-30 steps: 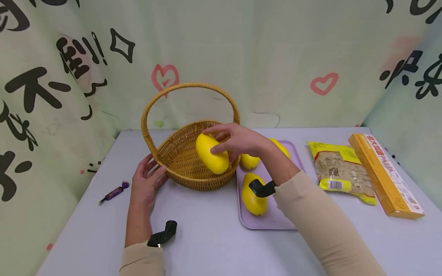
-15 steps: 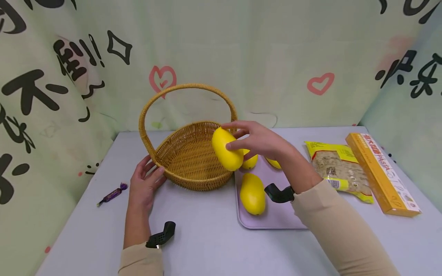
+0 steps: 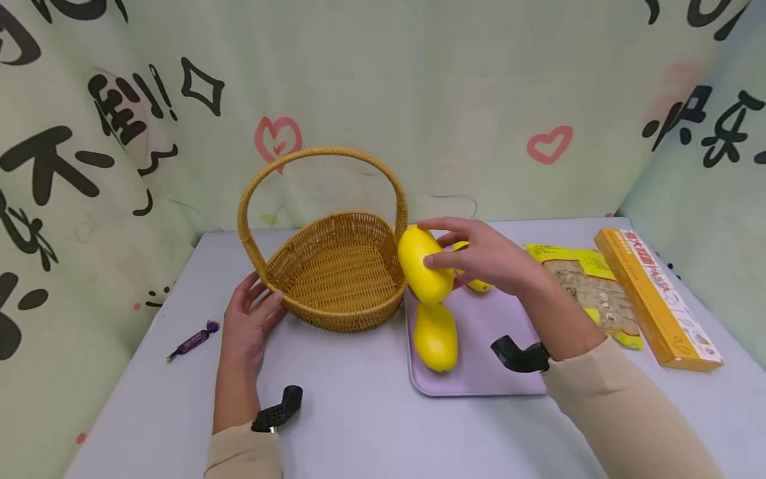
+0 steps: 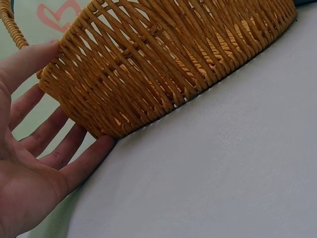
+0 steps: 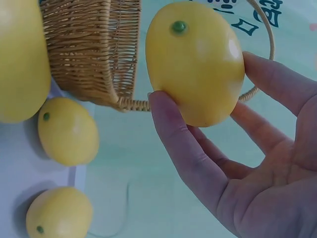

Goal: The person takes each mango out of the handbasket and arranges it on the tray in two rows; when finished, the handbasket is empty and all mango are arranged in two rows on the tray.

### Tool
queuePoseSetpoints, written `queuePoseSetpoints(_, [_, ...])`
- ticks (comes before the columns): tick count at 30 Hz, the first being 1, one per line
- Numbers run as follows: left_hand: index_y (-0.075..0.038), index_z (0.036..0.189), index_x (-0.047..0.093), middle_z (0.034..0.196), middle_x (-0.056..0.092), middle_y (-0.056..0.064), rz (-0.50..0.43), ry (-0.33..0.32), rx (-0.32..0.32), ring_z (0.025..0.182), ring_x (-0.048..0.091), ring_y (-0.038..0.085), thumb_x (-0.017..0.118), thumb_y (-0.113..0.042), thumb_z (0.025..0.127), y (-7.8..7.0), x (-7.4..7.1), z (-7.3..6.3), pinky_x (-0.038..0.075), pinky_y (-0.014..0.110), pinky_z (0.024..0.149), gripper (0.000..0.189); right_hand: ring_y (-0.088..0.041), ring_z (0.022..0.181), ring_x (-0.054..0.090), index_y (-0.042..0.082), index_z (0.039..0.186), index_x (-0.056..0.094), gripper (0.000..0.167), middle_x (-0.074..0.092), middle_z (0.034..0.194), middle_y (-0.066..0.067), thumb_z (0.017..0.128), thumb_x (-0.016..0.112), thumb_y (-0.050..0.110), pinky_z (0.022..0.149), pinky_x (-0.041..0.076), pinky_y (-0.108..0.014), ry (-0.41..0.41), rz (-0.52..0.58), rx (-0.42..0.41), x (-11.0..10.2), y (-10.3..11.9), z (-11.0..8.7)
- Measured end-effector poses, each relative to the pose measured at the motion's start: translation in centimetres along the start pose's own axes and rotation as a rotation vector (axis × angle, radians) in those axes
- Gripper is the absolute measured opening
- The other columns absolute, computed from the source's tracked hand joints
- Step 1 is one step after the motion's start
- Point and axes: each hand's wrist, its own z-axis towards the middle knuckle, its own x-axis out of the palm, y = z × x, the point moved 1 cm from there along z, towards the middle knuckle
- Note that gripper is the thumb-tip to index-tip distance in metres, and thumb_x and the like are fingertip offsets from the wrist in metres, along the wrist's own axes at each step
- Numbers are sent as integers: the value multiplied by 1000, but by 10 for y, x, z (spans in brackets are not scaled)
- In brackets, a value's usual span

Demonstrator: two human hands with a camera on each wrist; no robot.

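Note:
In the head view, my right hand [image 3: 497,256] holds a yellow mango [image 3: 419,269] between thumb and fingers, at the basket's right side and over the lilac tray [image 3: 497,359]. The right wrist view shows the green stem spot on this held mango [image 5: 198,64]. One mango [image 3: 435,342] lies near the tray's left edge; farther back, others [image 3: 479,285] are partly hidden by my hand. My left hand [image 3: 248,319] holds the wicker basket [image 3: 341,320] at its left end. There the thumb lies at the rim and the fingers [image 4: 52,131] reach along the woven wall.
Left of the basket lies a purple-wrapped candy [image 3: 193,340]. To the right of the tray are a yellow-trimmed clear food bag [image 3: 589,286] and a long orange pasta box [image 3: 652,299]. A printed curtain [image 3: 467,100] hangs behind the table.
My right hand has carried the mango rightward, from over the basket's inside to beyond its right rim, above the tray. The left hand stays at the basket, and the view shifts slightly.

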Motion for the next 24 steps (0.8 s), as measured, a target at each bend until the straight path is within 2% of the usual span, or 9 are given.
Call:
queuePoseSetpoints(10, [-30, 158, 40, 159, 43, 4, -4, -10, 7, 139, 50, 20, 70, -11, 99, 0, -1, 0, 56, 33, 103, 69, -38, 124, 59, 30, 157, 45, 68, 45, 151, -20, 95, 73, 31, 86, 65, -42, -52, -26, 55, -7, -25, -21])
queuePoseSetpoints(18, [-29, 158, 40, 157, 44, 4, -1, -1, 4, 137, 51, 19, 68, -9, 100, 2, 0, 1, 57, 34, 103, 68, -38, 127, 54, 30, 159, 41, 72, 42, 153, -22, 95, 73, 38, 83, 65, -41, -78, -42, 110, -11, -46, -36])
queuePoseSetpoints(24, [-28, 159, 39, 158, 44, 4, -1, 7, 5, 137, 51, 19, 69, -9, 99, 2, -1, 0, 56, 36, 105, 69, -40, 127, 53, 24, 160, 40, 75, 43, 152, -26, 95, 73, 42, 83, 65, -41, -75, -65, 112, -14, -61, -49])
